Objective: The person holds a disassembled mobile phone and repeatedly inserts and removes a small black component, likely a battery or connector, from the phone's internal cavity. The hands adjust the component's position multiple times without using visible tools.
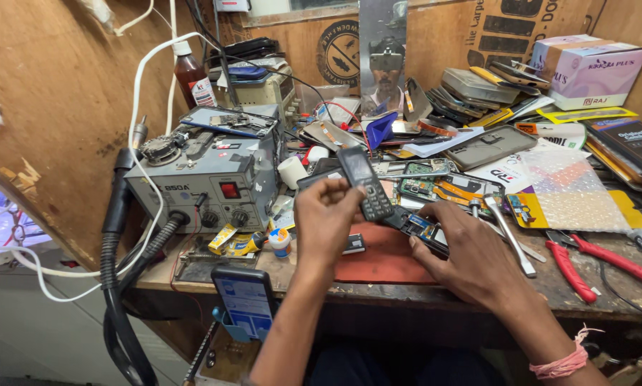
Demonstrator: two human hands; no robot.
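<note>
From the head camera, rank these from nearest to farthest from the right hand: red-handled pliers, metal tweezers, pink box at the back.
1. Metal tweezers, just right of the right hand.
2. Red-handled pliers, farther right near the bench edge.
3. Pink box, far back right against the wall.

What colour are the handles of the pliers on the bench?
Red. The pliers lie at the right of the bench, clearest in the head view.
</note>
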